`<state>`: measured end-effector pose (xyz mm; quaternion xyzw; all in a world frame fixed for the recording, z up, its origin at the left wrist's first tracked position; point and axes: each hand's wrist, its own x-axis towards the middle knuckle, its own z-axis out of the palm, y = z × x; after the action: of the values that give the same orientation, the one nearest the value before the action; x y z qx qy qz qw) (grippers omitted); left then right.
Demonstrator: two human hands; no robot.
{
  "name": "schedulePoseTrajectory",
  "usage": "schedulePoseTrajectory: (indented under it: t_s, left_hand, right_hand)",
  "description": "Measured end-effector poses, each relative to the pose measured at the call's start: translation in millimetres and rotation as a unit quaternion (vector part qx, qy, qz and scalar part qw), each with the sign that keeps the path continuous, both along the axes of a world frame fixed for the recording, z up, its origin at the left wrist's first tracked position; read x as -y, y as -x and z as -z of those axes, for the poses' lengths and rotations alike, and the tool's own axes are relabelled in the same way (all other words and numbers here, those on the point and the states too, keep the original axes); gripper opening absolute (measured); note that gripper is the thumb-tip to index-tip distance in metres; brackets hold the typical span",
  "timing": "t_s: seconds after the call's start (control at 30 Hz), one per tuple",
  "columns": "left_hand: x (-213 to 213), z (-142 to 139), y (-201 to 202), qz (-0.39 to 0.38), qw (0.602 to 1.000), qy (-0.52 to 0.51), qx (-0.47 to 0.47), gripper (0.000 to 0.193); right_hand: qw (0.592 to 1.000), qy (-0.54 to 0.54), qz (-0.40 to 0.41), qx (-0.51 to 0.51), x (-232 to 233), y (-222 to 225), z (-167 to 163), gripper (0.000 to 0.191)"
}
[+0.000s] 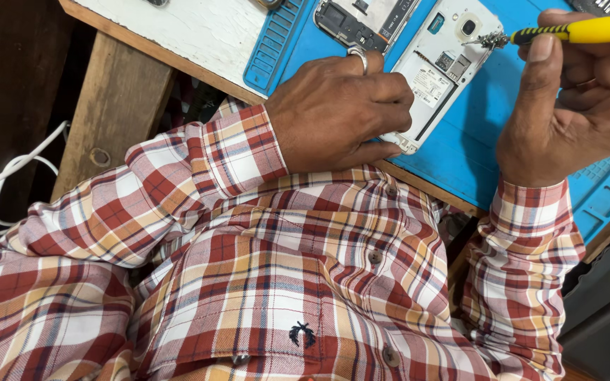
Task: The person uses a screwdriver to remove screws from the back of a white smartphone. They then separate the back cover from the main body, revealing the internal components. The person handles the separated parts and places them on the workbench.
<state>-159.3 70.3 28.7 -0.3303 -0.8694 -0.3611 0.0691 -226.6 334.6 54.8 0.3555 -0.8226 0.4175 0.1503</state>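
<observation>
the left hand (340,113) lies flat over the lower end of a white phone (440,70) with its back off, fingers curled together and pressing it onto the blue mat (460,148). the right hand (566,106) pinches a yellow screwdriver (573,31) between thumb and fingers, its tip touching the phone's upper edge near the camera. a second opened phone (361,21) lies just beside it, on the same mat. a checked shirt (284,268) fills the foreground.

The opened phone (440,70) shows matt white plastic with small metal parts inside. The screwdriver (573,30) has a glossy yellow plastic handle with black rubbery stripes and a metal tip. The mat (460,148) looks like smooth blue rubber, the counter (199,32) rough painted wood, the shirt (284,275) woven checked cloth.
</observation>
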Motion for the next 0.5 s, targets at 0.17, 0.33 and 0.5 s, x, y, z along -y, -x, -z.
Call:
schedulePoseTrajectory:
  t_s: [0.17, 0.33, 0.5]
  left_hand:
    - [-0.5, 2.5, -0.2, -0.002, 1.000, 0.001, -0.008, 0.030]
    - [0.2, 2.5, 0.7, 0.001, 1.000, 0.000, -0.007, 0.028]
    - [0.7, 1.6, 1.0, 0.003, 1.000, -0.003, -0.011, 0.029]
  right_hand:
    - [1.000, -0.015, -0.005, -0.012, -2.2, -0.2, 2.1, 0.010]
    - [0.999, -0.024, -0.013, -0.026, -4.9, 1.9, 4.6, 0.017]
    - [0.999, -0.041, 0.001, -0.032, -5.3, -0.7, 5.5, 0.029]
